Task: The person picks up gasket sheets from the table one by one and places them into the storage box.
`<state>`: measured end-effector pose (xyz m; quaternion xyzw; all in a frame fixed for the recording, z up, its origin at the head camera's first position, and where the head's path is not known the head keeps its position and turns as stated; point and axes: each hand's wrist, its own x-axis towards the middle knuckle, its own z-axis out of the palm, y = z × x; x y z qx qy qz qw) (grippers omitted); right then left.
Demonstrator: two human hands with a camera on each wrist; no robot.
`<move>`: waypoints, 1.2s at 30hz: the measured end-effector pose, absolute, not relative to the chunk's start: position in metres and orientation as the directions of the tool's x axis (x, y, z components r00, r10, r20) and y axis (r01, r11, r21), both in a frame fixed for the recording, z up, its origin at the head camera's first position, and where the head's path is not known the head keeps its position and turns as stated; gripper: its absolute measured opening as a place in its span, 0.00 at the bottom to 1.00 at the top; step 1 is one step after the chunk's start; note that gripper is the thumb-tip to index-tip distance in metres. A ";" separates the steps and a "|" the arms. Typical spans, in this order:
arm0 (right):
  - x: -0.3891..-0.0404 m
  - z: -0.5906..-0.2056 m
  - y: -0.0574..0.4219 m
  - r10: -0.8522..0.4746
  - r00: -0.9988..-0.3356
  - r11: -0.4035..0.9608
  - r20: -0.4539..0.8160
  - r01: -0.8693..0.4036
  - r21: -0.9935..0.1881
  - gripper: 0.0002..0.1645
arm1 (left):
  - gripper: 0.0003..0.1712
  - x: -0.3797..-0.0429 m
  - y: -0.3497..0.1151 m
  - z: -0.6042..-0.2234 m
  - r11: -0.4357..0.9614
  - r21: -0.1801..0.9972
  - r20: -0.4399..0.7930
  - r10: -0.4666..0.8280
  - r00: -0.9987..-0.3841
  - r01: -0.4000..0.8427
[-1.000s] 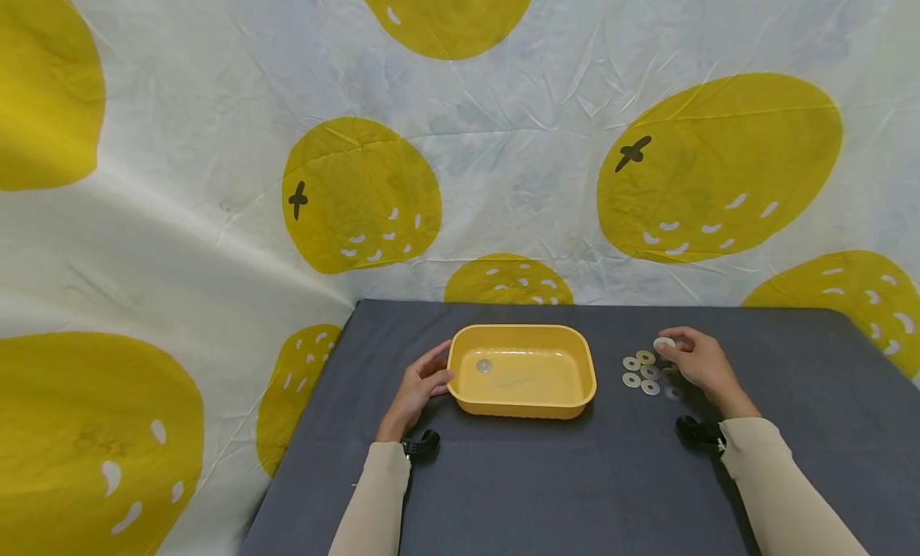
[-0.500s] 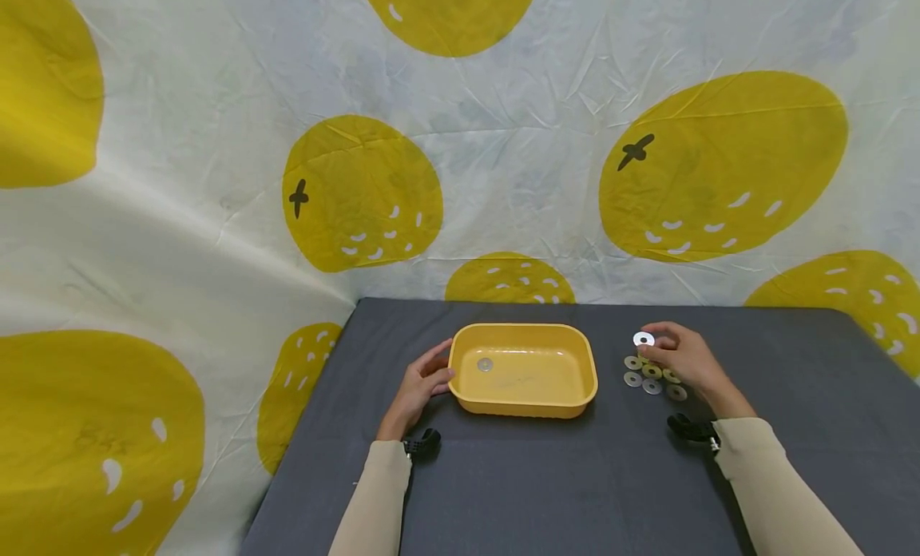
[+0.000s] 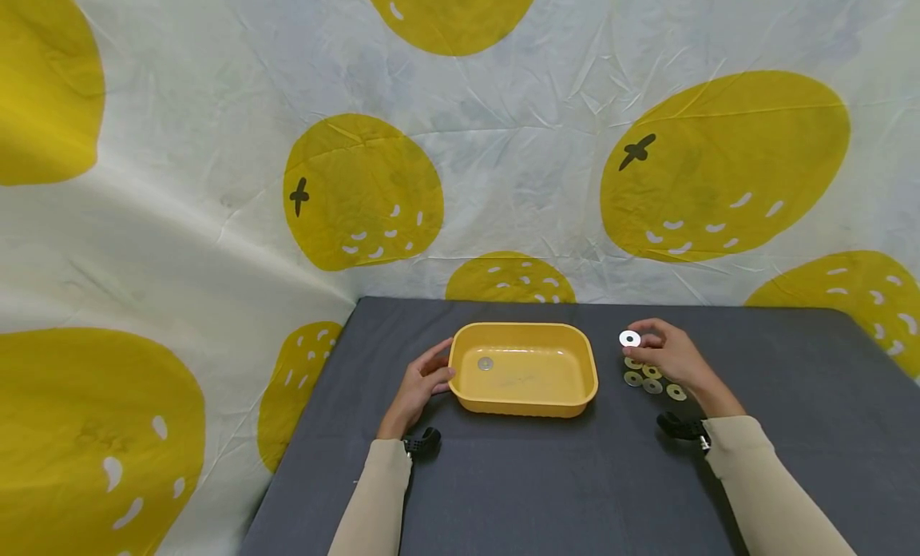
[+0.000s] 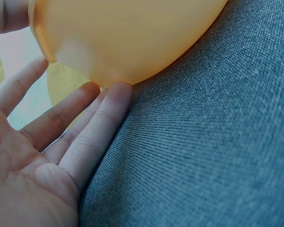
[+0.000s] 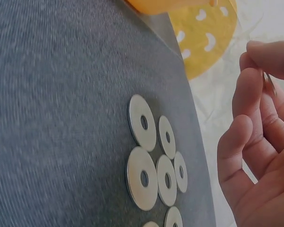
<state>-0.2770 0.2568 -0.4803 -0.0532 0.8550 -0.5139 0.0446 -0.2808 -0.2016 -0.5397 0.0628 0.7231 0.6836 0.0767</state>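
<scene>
In the head view my left hand (image 3: 419,387) is at the left end of a yellow plastic tray (image 3: 523,409); its thumb touches the rim. The left wrist view shows its fairly straight fingers (image 4: 114,101) against the tray's outer wall. One metal washer (image 3: 485,359) lies flat inside the tray, towards its left. My right hand (image 3: 674,356) pinches another washer (image 3: 636,338) between thumb and fingertips, raised above the table. From the right wrist that washer appears edge-on. Below this hand several loose washers (image 5: 143,178) lie flat, close together.
A dark grey cloth covers the table (image 3: 546,492). Behind it and to the left hangs a white curtain (image 3: 517,188) printed with yellow fruit. Each wrist wears a black strap. The loose washers lie just right of the tray.
My right hand has moved left towards the tray with the pinched washer, whose face and hole now show to the head camera. My left hand and the tray have stayed in place.
</scene>
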 end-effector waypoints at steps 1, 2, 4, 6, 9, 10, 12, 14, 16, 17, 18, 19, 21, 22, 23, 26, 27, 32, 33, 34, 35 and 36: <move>-0.277 -0.481 0.256 -0.138 -0.990 0.463 -0.025 -0.043 -0.886 0.33 | 0.35 -0.281 -0.202 -0.540 0.056 0.998 -0.029 0.194 -0.981 -0.018; -0.278 -0.481 0.255 -0.143 -0.989 0.458 -0.027 -0.042 -0.888 0.33 | 0.35 -0.281 -0.202 -0.540 0.054 0.998 -0.031 0.193 -0.981 -0.021; -0.278 -0.481 0.253 -0.145 -0.989 0.452 -0.030 -0.039 -0.891 0.33 | 0.35 -0.281 -0.201 -0.539 0.050 0.998 -0.037 0.190 -0.981 -0.028; -0.278 -0.481 0.252 -0.149 -0.988 0.448 -0.029 -0.041 -0.893 0.32 | 0.34 -0.281 -0.201 -0.539 0.045 0.999 -0.039 0.192 -0.981 -0.031; -0.277 -0.481 0.248 -0.156 -0.987 0.432 -0.025 -0.046 -0.901 0.32 | 0.34 -0.281 -0.202 -0.539 0.046 0.999 -0.038 0.192 -0.981 -0.029; -0.277 -0.481 0.247 -0.158 -0.987 0.429 -0.023 -0.048 -0.902 0.31 | 0.34 -0.281 -0.202 -0.540 0.048 0.999 -0.035 0.193 -0.981 -0.026; -0.277 -0.481 0.245 -0.152 -0.988 0.432 -0.026 -0.042 -0.901 0.30 | 0.34 -0.281 -0.201 -0.540 0.052 0.998 -0.031 0.193 -0.981 -0.021; -0.277 -0.482 0.243 -0.138 -0.990 0.438 -0.028 -0.036 -0.898 0.29 | 0.34 -0.281 -0.201 -0.540 0.051 0.999 -0.027 0.196 -0.980 -0.017; -0.277 -0.483 0.241 -0.123 -0.992 0.470 -0.025 -0.036 -0.882 0.28 | 0.34 -0.281 -0.201 -0.540 0.049 0.999 -0.022 0.199 -0.980 -0.012; -0.277 -0.484 0.240 -0.120 -0.993 0.493 -0.021 -0.041 -0.869 0.27 | 0.34 -0.281 -0.201 -0.539 0.046 0.999 -0.022 0.200 -0.980 -0.013; -0.278 -0.485 0.239 -0.118 -0.993 0.525 -0.018 -0.047 -0.850 0.26 | 0.34 -0.281 -0.201 -0.540 0.045 0.999 -0.022 0.200 -0.980 -0.013; -0.279 -0.487 0.238 -0.121 -0.993 0.561 -0.015 -0.056 -0.826 0.25 | 0.33 -0.281 -0.202 -0.540 0.045 0.999 -0.022 0.200 -0.980 -0.014; -0.281 -0.491 0.237 -0.137 -0.990 0.637 -0.017 -0.075 -0.767 0.22 | 0.33 -0.281 -0.202 -0.540 0.047 0.999 -0.022 0.199 -0.980 -0.013; -0.283 -0.493 0.237 -0.151 -0.988 0.668 -0.020 -0.087 -0.739 0.21 | 0.34 -0.281 -0.202 -0.540 0.048 0.999 -0.022 0.198 -0.980 -0.013; -0.284 -0.495 0.236 -0.167 -0.986 0.697 -0.024 -0.101 -0.710 0.20 | 0.34 -0.281 -0.202 -0.540 0.048 0.999 -0.022 0.199 -0.980 -0.012; -0.288 -0.502 0.235 -0.199 -0.979 0.762 -0.040 -0.129 -0.634 0.18 | 0.34 -0.280 -0.202 -0.540 0.051 0.999 -0.018 0.202 -0.979 -0.008; -0.289 -0.503 0.234 -0.207 -0.978 0.779 -0.041 -0.139 -0.612 0.17 | 0.34 -0.280 -0.202 -0.540 0.051 0.999 -0.020 0.203 -0.979 -0.009; -0.290 -0.505 0.230 -0.217 -0.976 0.827 -0.034 -0.165 -0.537 0.16 | 0.34 -0.280 -0.202 -0.539 0.050 0.999 -0.030 0.204 -0.978 -0.021; -0.291 -0.505 0.230 -0.220 -0.975 0.828 -0.035 -0.168 -0.536 0.15 | 0.34 -0.280 -0.202 -0.539 0.050 0.999 -0.030 0.204 -0.979 -0.020; -0.291 -0.505 0.229 -0.224 -0.974 0.828 -0.037 -0.169 -0.535 0.15 | 0.34 -0.280 -0.202 -0.539 0.049 0.999 -0.028 0.204 -0.979 -0.018; -0.292 -0.504 0.229 -0.227 -0.973 0.827 -0.042 -0.170 -0.536 0.14 | 0.34 -0.280 -0.202 -0.539 0.049 0.999 -0.026 0.204 -0.979 -0.017; -0.294 -0.504 0.229 -0.235 -0.971 0.823 -0.046 -0.173 -0.541 0.14 | 0.34 -0.280 -0.202 -0.539 0.050 0.999 -0.024 0.204 -0.979 -0.014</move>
